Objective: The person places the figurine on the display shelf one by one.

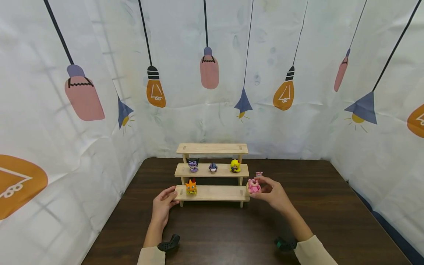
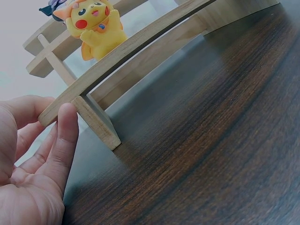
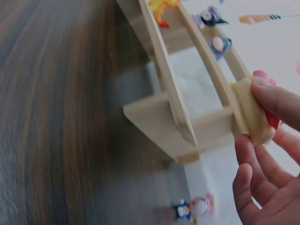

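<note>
My left hand point(image 1: 162, 207) grips the left end of the bottom step of a three-tier wooden display shelf point(image 1: 215, 193); in the left wrist view the thumb and fingers point(image 2: 67, 136) pinch the board's edge. Just off that step's right end, my right hand point(image 1: 273, 193) holds a pink bear figurine point(image 1: 254, 186) between thumb and fingertips. Its cream-coloured back part point(image 3: 253, 112) faces the right wrist camera. A yellow Pikachu figurine point(image 2: 96, 30) in an orange hood stands at the left of the bottom step.
On the middle step stand a purple-and-black figurine point(image 1: 193, 165), a small blue-grey one point(image 1: 213, 167) and a yellow-haired one point(image 1: 235, 166). A small pink-topped figurine point(image 3: 199, 206) is on the dark wood table point(image 1: 212, 235), right of the shelf. Printed cloth walls point(image 1: 212, 121) enclose the table.
</note>
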{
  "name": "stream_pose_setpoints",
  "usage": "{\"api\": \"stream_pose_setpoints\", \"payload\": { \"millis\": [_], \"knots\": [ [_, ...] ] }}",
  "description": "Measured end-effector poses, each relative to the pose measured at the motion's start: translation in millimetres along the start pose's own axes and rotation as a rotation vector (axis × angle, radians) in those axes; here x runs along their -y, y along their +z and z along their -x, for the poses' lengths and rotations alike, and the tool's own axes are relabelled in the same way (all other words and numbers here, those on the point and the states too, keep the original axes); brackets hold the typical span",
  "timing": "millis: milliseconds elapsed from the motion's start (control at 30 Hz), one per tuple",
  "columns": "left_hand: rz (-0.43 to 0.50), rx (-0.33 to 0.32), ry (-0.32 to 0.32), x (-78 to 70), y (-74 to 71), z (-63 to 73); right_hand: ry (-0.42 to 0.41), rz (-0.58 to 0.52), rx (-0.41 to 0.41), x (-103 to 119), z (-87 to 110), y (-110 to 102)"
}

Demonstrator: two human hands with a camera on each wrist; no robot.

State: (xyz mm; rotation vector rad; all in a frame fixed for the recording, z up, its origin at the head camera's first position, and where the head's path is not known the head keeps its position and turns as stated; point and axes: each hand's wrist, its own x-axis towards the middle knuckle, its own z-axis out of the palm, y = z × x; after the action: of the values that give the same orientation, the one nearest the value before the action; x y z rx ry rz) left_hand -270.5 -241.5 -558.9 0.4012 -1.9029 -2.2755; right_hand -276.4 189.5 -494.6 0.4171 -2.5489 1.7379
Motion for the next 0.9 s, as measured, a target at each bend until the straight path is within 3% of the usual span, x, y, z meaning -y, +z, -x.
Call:
{"api": "stream_pose_setpoints", "payload": {
  "millis": [433, 900],
  "knots": [
    [-0.007, 0.006, 0.004, -0.5, -1.3, 0.1, -0.029, 0.034, 0.039, 11.5, -6.4, 41.3],
    [0.004, 0.001, 0.001, -0.3, -0.3, -0.2, 0.008, -0.008, 0.057, 22.8, -19.5, 84.4]
  ]
}}
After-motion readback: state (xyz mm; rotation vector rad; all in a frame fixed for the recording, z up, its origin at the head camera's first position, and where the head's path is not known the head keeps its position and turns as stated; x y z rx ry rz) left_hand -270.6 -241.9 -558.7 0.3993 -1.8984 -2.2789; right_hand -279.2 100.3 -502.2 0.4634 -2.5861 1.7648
